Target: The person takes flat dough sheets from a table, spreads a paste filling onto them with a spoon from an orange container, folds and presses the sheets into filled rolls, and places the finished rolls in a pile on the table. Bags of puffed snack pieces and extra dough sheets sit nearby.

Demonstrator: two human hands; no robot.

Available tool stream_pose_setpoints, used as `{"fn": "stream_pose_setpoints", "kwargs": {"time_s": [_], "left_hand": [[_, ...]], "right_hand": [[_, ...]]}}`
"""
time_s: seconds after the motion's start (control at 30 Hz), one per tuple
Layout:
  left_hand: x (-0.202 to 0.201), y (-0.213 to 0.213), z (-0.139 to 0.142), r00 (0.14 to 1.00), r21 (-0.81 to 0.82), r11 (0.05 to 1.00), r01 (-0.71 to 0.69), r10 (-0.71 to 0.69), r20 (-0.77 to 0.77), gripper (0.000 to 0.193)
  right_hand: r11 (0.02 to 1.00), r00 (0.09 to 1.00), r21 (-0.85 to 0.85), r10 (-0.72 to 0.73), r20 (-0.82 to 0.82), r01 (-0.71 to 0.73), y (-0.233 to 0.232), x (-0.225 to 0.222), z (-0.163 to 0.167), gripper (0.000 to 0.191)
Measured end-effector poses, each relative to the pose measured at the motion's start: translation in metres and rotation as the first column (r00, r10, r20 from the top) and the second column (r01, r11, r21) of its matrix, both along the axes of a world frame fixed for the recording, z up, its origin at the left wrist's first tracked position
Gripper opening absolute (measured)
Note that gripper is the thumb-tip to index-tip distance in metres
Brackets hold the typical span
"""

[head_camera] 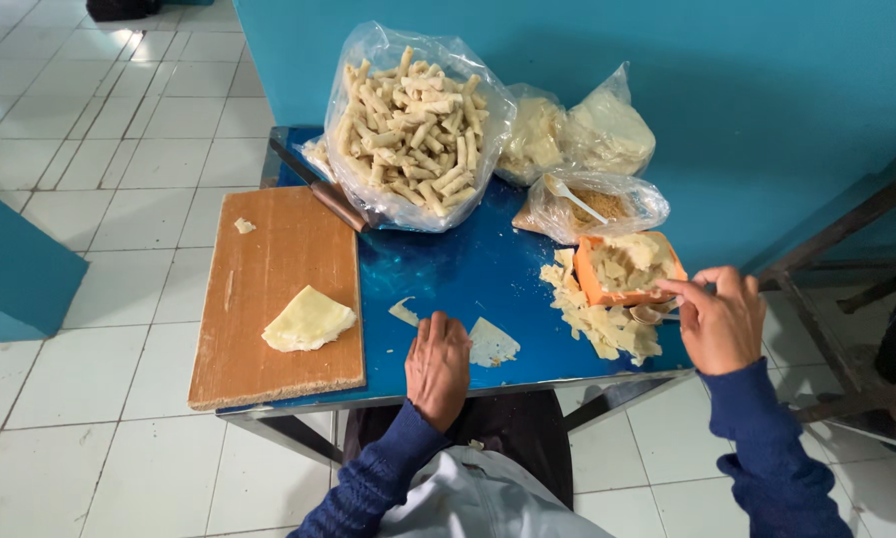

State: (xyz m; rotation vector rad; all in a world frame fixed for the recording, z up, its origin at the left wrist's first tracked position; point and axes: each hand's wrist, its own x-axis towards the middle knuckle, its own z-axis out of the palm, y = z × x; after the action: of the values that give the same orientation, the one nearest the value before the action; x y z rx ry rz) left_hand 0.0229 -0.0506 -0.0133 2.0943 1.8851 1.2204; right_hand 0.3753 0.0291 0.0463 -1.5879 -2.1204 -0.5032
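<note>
Left hand [438, 367] flat, fingers closed, pressing a triangular dough sheet [492, 343] on the blue table [448, 274], right hand [719, 321] pinching a spoon [653, 313] just left of its fingertips, beside the orange tub [589, 280] of filling.

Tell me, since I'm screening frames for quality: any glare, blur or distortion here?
Head view: sharp overall; soft glare on the glossy blue table and floor tiles; highlights on the plastic bag of rolls; wide-angle bending at the edges; both hands unblurred.
</note>
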Motion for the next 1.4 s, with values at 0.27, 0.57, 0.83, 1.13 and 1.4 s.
{"fn": "stream_pose_setpoints", "kwargs": {"time_s": [0.27,0.57,0.83,1.13,1.4], "left_hand": [[0.003,-0.004,0.009,0.985,-0.034,0.998,0.05,-0.044,0.168,0.014],[0.0,-0.005,0.008,0.939,-0.014,0.994,0.104,-0.094,0.33,0.036],[-0.002,-0.007,0.004,0.928,0.02,0.995,0.097,-0.098,0.36,0.037],[-0.002,-0.009,-0.001,0.922,0.054,0.996,0.073,-0.088,0.376,0.036],[0.0,-0.012,0.001,0.949,0.081,0.993,0.084,-0.104,0.296,0.036]], "right_hand": [[0.997,0.999,-0.062,0.039,-0.028,-0.04,0.012,-0.012,-0.002,0.032],[0.983,0.97,0.005,0.18,-0.165,-0.182,0.002,-0.031,0.023,0.025],[0.97,0.98,-0.148,0.199,0.01,-0.195,0.119,-0.097,0.065,0.013],[0.973,0.987,-0.168,0.149,-0.055,-0.156,0.13,-0.107,0.081,0.01],[0.998,0.964,0.053,-0.043,0.262,0.031,0.109,-0.101,0.068,0.019]]}}
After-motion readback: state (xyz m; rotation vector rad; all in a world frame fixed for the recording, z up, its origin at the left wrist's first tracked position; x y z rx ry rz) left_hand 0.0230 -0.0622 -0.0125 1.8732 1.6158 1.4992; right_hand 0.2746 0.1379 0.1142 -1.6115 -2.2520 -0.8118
